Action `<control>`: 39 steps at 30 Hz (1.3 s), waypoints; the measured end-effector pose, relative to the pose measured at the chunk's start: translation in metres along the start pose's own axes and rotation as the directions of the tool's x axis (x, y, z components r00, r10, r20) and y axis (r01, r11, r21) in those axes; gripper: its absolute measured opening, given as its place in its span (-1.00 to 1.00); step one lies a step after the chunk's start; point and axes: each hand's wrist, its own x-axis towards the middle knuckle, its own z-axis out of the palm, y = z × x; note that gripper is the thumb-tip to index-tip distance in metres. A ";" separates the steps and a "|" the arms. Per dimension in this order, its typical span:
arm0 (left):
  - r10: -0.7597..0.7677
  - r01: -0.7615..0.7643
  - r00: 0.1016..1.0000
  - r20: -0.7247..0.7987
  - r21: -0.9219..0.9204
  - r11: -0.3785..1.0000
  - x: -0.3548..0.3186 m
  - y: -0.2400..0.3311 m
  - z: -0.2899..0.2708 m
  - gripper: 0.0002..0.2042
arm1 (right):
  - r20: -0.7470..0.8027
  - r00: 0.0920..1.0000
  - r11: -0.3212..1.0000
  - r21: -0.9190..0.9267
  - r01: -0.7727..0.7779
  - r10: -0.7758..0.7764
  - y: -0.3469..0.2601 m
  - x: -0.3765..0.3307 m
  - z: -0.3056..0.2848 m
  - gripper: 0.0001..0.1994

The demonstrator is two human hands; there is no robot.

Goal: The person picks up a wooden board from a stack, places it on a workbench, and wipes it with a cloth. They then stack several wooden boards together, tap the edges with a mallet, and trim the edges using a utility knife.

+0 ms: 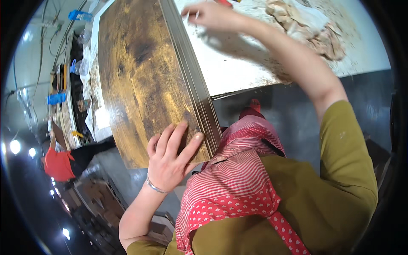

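Left hand point(167, 163), fingers spread, rests on the lower end of the wood-grain panel stack point(142, 80) at upper centre-left, probably steadying it; right hand point(213, 16), top centre, is curled, too blurred to tell whether it holds anything.

the board point(140, 85) under the left hand point(168, 157) is streaked golden brown with near-black patches; the stacked edges point(193, 83) beside that hand are grey-brown. beneath the right hand point(212, 17), the worktop point(229, 72) is white, smeared brown. right of the left hand, the apron point(221, 187) mixes red-and-white stripes with white hearts on red.
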 end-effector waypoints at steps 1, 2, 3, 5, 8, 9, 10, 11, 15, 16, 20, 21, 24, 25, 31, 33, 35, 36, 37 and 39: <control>0.093 -0.093 0.996 0.010 0.008 0.996 0.008 -0.002 -0.002 -0.50 | -0.193 0.971 0.989 0.014 0.144 -0.139 0.021 -0.015 0.032 -0.67; 0.185 -0.186 0.982 0.022 0.072 0.980 0.010 -0.008 0.001 -0.45 | -0.126 0.989 0.994 0.066 0.088 -0.079 0.011 -0.035 0.046 -0.69; 0.250 -0.253 0.966 0.067 0.036 0.967 0.016 -0.010 -0.004 -0.47 | -0.061 0.998 0.993 0.114 0.034 -0.027 0.004 -0.052 0.054 -0.71; 0.283 -0.272 0.953 0.102 -0.116 0.955 0.027 -0.006 -0.014 -0.52 | -0.095 0.984 0.989 0.001 0.150 -0.149 0.019 -0.070 0.060 -0.72; 0.404 -0.391 0.914 0.040 -0.173 0.904 0.036 -0.008 -0.008 -0.63 | -0.258 0.964 0.998 -0.018 0.060 -0.063 0.032 -0.091 0.051 -0.73; 0.422 -0.404 0.906 0.029 -0.229 0.885 0.038 -0.008 -0.003 -0.70 | -0.302 0.953 0.999 -0.043 -0.007 -0.007 0.040 -0.096 0.047 -0.73; 0.429 -0.411 0.903 0.026 -0.242 0.879 0.036 -0.007 -0.002 -0.71 | -0.321 0.947 0.998 -0.059 0.005 -0.023 0.046 -0.096 0.044 -0.73; 0.431 -0.411 0.902 0.024 -0.257 0.875 0.034 -0.007 0.000 -0.73 | -0.364 0.931 0.993 -0.109 -0.054 0.011 0.054 -0.091 0.041 -0.74; 0.429 -0.415 0.903 -0.014 -0.281 0.865 0.031 0.000 0.002 -0.80 | -0.531 0.841 0.915 -0.383 -0.131 -0.102 0.072 -0.044 0.034 -0.82; 0.425 -0.413 0.905 -0.016 -0.273 0.869 0.031 0.001 0.002 -0.80 | -0.520 0.848 0.857 -0.478 -0.192 -0.100 0.074 -0.027 0.031 -0.86; 0.412 -0.398 0.911 -0.013 -0.282 0.873 0.031 -0.003 0.002 -0.83 | -0.480 0.877 0.666 -0.643 -0.378 0.035 0.073 0.008 0.028 -0.84; 0.413 -0.399 0.911 -0.011 -0.285 0.872 0.030 -0.004 0.003 -0.83 | -0.471 0.881 0.673 -0.636 -0.377 0.048 0.066 0.010 0.023 -0.84; 0.424 -0.417 0.905 -0.031 -0.258 0.871 0.032 -0.008 0.003 -0.83 | -0.377 0.905 0.701 -0.592 -0.397 0.195 0.057 0.014 0.022 -0.79; 0.431 -0.428 0.901 -0.045 -0.248 0.869 0.033 -0.010 0.005 -0.82 | -0.362 0.902 0.704 -0.577 -0.414 0.234 0.056 0.014 0.022 -0.79; 0.416 -0.374 0.908 0.054 -0.345 0.861 0.044 -0.008 -0.005 -0.65 | -0.613 0.779 0.689 -0.510 -0.515 0.129 0.061 -0.015 0.048 -0.77; 0.484 -0.450 0.874 0.038 -0.311 0.837 0.043 -0.005 -0.001 -0.62 | -0.615 0.764 0.689 -0.468 -0.553 0.196 0.057 -0.028 0.055 -0.77; 0.459 -0.446 0.888 -0.008 -0.250 0.859 0.041 -0.002 0.002 -0.65 | -0.611 0.772 0.683 -0.490 -0.542 0.174 0.052 -0.034 0.063 -0.77; 0.460 -0.454 0.888 -0.030 -0.231 0.861 0.041 0.001 0.002 -0.68 | -0.605 0.767 0.673 -0.477 -0.565 0.214 0.049 -0.038 0.063 -0.75; 0.487 -0.480 0.873 -0.028 -0.226 0.848 0.041 0.003 0.001 -0.68 | -0.597 0.762 0.664 -0.466 -0.585 0.252 0.046 -0.042 0.062 -0.73; 0.470 -0.464 0.882 -0.027 -0.219 0.859 0.040 0.005 0.003 -0.68 | -0.613 0.727 0.660 -0.411 -0.629 0.310 0.038 -0.051 0.067 -0.73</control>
